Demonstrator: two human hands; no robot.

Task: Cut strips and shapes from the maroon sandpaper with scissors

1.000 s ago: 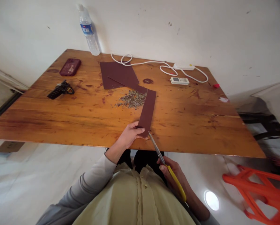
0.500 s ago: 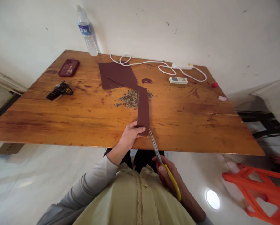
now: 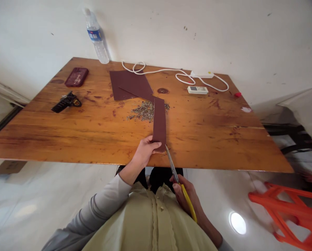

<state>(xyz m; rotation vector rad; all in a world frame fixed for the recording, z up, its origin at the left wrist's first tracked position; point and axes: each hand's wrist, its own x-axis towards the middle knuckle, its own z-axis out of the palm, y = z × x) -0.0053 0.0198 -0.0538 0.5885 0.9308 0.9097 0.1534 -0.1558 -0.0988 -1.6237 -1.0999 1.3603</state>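
Observation:
My left hand (image 3: 145, 150) is closed on the near end of a maroon strip (image 3: 159, 118) that looks like stiff paper or leather, thumb on top. The strip's near edge is finely toothed. In my right hand (image 3: 186, 191) is a pair of scissors (image 3: 173, 170) with a yellow handle, blades pointing up toward the strip's lower right corner. Whether the blades touch the strip I cannot tell. Behind the strip lies a pile of small cut shreds (image 3: 143, 111), partly covered by it. Farther back rests a larger maroon sheet (image 3: 127, 82) with a narrow piece (image 3: 136, 93) across it.
On the wooden table (image 3: 210, 139) stand a plastic bottle (image 3: 97, 40) by the wall, a phone (image 3: 77, 76) and a black strap-like item (image 3: 66, 102) at left. A white cable (image 3: 161, 70), power strip (image 3: 201, 74) and remote (image 3: 197, 90) lie at back right. An orange stool (image 3: 289, 205) stands right.
The scissors' handles have come closer together in my right hand, and the blades have closed up beside the strip's corner. My left hand and the strip stay nearly in place.

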